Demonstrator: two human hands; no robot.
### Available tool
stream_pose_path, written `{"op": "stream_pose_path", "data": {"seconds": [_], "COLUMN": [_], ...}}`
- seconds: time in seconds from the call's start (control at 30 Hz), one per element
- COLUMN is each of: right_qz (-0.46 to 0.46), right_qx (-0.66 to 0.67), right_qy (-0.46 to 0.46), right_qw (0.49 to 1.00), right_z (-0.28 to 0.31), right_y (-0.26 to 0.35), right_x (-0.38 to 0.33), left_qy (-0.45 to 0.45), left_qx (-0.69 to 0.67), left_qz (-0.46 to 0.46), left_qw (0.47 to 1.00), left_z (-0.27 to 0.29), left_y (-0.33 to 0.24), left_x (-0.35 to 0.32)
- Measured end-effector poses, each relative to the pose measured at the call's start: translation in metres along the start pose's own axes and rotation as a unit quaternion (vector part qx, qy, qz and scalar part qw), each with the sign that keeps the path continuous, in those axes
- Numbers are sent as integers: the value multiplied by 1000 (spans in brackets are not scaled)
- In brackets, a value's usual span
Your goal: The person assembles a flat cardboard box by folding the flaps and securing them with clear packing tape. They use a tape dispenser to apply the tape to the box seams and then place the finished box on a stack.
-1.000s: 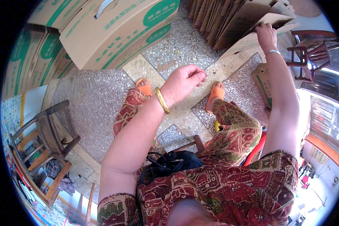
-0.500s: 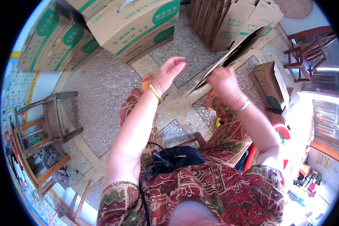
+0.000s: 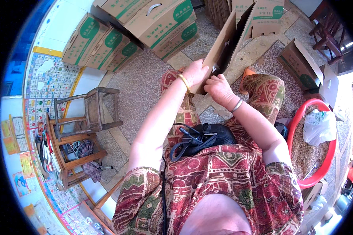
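Observation:
A partly opened cardboard box (image 3: pixel 219 44) stands tilted in front of me, with a dark gap between its two long panels. My left hand (image 3: pixel 196 73), with a gold bangle at the wrist, has its fingers closed on the near end of the left panel. Close beside it, my right hand (image 3: pixel 219 91) has its fingers curled at the near end of the other panel. A silver bangle is on that wrist. The fingertips of both hands are partly hidden by the cardboard.
Closed cartons with green print (image 3: pixel 161 29) stand at the far left, and folded cardboard (image 3: pixel 219 13) leans at the back. One open carton (image 3: pixel 300 64) lies to the right. A red-rimmed tub (image 3: pixel 291 131) holds a white bag (image 3: pixel 319 127). At left stands a wooden chair (image 3: pixel 96 111).
My left hand, empty and apart before, has come onto the cardboard. The flat box has opened into a gap between its panels. My head view has shifted, bringing the tub further into sight.

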State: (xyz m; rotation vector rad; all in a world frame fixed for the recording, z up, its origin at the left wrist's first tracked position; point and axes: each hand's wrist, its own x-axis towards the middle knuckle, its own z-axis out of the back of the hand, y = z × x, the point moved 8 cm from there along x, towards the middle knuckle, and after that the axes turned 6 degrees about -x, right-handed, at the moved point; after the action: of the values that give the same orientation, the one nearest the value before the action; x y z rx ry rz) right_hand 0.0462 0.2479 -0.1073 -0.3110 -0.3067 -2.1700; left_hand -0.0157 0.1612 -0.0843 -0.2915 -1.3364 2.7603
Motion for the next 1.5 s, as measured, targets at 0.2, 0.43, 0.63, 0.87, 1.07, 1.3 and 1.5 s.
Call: {"op": "stream_pose_path", "data": {"seconds": [0.2,0.43,0.63,0.87,1.07,1.3,1.5], "right_qz": [-8,-18,-14,-15,41,-88,-262], "right_qx": [38,103,160,182,250,309,316], "right_qy": [-28,5,2,11,4,-47,-35], "right_qw": [999,995,987,983,967,946,911], "right_z": [7,26,35,58,58,68,28], "right_y": [-4,2,19,23,25,-37,-94], "right_x": [-39,-53,-54,-57,-66,-77,-104], "left_qy": [-20,-23,-44,-53,-31,-36,-34], "left_qx": [28,-134,-114,-154,-50,-107,-102], "left_qz": [-5,64,73,91,88,61,95], "left_qw": [999,989,990,982,994,992,990], "left_z": [0,17,34,47,43,54,65], "left_y": [26,53,91,84,70,92,106], "left_x": [5,-5,-4,-7,-6,-11,-21]}}
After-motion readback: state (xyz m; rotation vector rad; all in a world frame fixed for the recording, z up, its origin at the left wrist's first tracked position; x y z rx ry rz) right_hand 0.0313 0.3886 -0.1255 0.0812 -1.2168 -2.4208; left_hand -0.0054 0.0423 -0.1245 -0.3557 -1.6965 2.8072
